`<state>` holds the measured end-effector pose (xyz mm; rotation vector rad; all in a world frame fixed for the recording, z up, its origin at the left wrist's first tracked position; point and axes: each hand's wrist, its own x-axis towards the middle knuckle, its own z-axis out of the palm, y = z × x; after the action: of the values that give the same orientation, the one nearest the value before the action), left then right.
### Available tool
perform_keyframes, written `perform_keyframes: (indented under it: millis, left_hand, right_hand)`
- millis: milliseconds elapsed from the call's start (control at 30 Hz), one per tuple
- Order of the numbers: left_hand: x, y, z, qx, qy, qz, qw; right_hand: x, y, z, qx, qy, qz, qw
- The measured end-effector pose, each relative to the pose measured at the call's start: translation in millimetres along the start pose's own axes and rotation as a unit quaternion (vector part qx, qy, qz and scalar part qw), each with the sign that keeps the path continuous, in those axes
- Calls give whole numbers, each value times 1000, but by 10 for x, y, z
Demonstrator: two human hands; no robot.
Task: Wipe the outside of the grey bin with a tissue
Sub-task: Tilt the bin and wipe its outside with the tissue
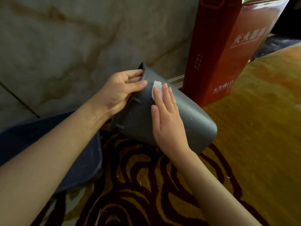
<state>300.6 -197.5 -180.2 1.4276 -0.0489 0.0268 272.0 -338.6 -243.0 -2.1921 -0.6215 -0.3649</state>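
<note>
- The grey plastic bin [187, 118] lies tipped on its side above a patterned gold and dark red carpet [146, 185], its open rim pointing up and left, its closed base down and right.
- The left hand [118, 93] grips the bin's rim: the fingers [130, 75] curl over the edge into the opening, and the thumb presses on the outer wall, so the fingers are clamped on the rim.
- The right hand [166, 115] lies flat on the bin's outer wall, its fingers [164, 92] straight and close together, pressing a small crumpled white tissue [156, 88] against the wall.
- The tissue peeks out from under the right fingertips, just beside the left thumb and near the rim.
- Small pale specks dot the grey wall below and to the right of the right hand.
- A tall red cardboard box [228, 51] with white printed characters stands beyond the right fingers, next to the bin's base end; contact cannot be told.
- A dark blue plastic object [78, 160] sits under the left forearm, beside the bin's rim end.
- A marbled beige stone wall [81, 38] rises behind the left fingers.
</note>
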Motion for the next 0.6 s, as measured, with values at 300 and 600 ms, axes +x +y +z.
perform_keyframes:
  millis: [300, 600]
  left_hand:
    - [229, 362, 110, 64, 85, -19, 994]
    - [409, 604, -160, 104, -112, -165, 974]
  right_hand:
    - [218, -161, -169, 16, -3, 8, 1000]
    - [477, -86, -96, -21, -4, 19, 1000]
